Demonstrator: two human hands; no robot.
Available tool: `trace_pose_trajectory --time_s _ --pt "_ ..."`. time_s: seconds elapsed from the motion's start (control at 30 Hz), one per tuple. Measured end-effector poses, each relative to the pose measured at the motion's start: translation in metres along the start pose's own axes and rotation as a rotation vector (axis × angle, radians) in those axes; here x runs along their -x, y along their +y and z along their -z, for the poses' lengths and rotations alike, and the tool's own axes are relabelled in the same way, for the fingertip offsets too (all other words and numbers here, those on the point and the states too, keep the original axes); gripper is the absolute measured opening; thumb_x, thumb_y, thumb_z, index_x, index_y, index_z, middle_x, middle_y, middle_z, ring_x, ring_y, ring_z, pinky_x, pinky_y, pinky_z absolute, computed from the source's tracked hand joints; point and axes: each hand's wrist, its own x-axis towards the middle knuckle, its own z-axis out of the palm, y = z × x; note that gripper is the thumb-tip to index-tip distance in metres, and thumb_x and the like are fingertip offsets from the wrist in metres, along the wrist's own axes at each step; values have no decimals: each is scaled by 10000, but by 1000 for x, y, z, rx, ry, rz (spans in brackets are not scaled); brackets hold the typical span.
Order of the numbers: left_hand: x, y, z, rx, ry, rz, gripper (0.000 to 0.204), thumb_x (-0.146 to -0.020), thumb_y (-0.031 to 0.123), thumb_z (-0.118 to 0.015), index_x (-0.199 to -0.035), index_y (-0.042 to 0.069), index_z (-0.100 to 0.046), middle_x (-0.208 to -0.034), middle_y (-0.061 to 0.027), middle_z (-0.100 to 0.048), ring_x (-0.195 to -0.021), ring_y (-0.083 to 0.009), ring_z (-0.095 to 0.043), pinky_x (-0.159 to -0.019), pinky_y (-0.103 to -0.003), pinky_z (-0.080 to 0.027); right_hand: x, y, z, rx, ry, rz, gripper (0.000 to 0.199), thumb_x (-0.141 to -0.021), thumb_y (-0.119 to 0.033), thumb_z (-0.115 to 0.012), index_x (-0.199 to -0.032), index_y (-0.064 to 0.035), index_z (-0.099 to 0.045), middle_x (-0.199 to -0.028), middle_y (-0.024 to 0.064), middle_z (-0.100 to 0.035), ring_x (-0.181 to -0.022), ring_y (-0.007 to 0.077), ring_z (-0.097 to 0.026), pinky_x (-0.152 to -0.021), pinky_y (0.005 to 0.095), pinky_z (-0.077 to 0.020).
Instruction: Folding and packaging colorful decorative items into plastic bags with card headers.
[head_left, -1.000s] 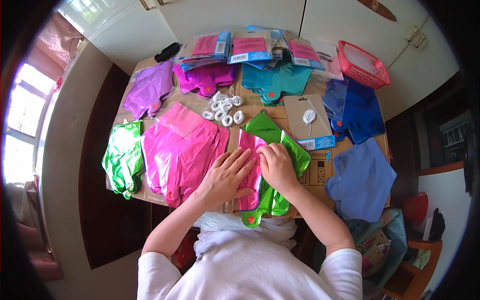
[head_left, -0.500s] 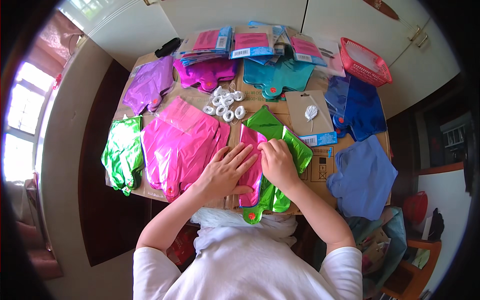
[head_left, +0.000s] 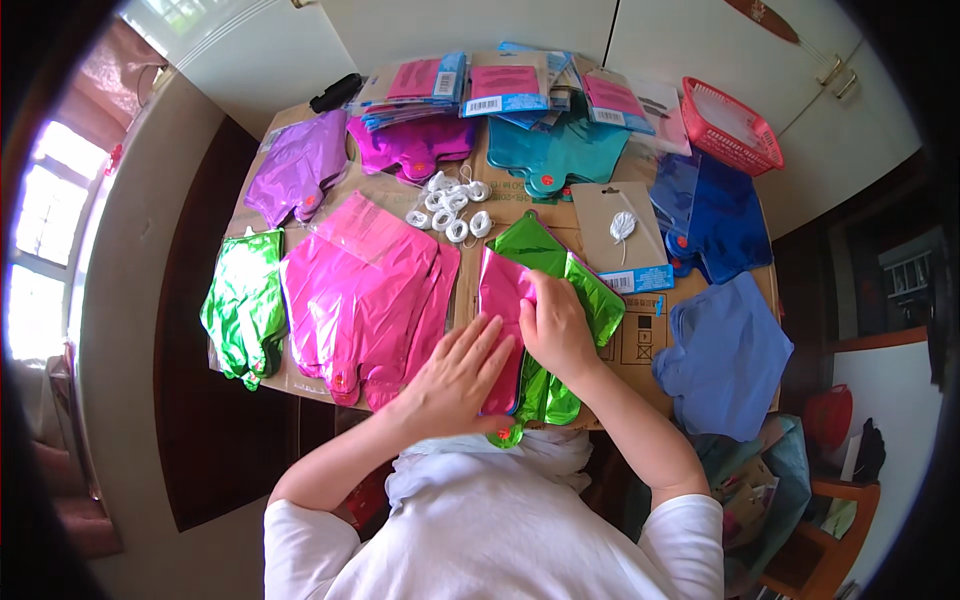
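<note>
Pretty packed bench (head_left: 640,350), covered in flattened cardboard. Big stack of flat pink foil balloons (head_left: 360,290) left of centre. Smaller pink foil balloon (head_left: 500,300) lay over a green foil balloon (head_left: 575,290), pressed flat under left hand (head_left: 455,375), fingers spread; right hand (head_left: 555,325) pinched its top edge.

Hands are covering much of the pink balloon (head_left: 497,300) beside the green balloon (head_left: 560,290); right hand (head_left: 555,325) is hiding its fingertips. Packs (head_left: 505,85) beyond the green balloon are overlapping, contents too small to tell. Torso is blocking the cardboard's (head_left: 640,340) near edge.
</note>
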Motion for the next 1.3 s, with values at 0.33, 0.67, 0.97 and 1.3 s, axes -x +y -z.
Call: trace_pose_trajectory --time_s 0.33,0.67,0.97,1.3 --pt "27 27 -24 328 436 448 513 -736 101 -701 -1179 -69 -506 -882 -210 -607 -800 -331 -626 -658 -409 -493 1 0 6 -116 -42 -10 406 -897 -239 -579 -1153 48 -452 -924 194 -545 -825 359 -531 -758 437 -439" --pt "36 13 -28 548 398 677 284 -761 157 -700 -825 -18 -485 -594 -199 -570 -531 -352 -605 -481 -422 -443 -2 -3 7 2 -28 75 482 -780 -418 -697 -1119 -100 -568 -1042 118 -554 -901 285 -535 -775 407 -453" --pt "27 -2 -23 592 343 818 313 -766 199 -735 -791 -20 -514 -623 -192 -592 -564 -339 -626 -506 -408 -464 0 -9 12 213 -244 159 459 -745 -389 -709 -1154 -190 -643 -1253 51 -536 -1122 244 -483 -899 424 -400" --pt "35 1 -15 556 247 809 326 -758 214 -757 -828 -26 -548 -649 -167 -616 -573 -296 -632 -521 -372 -472 -1 -10 11 226 -278 170 525 -720 -460 -720 -1171 -202 -644 -1296 36 -537 -1206 234 -448 -965 429 -359"
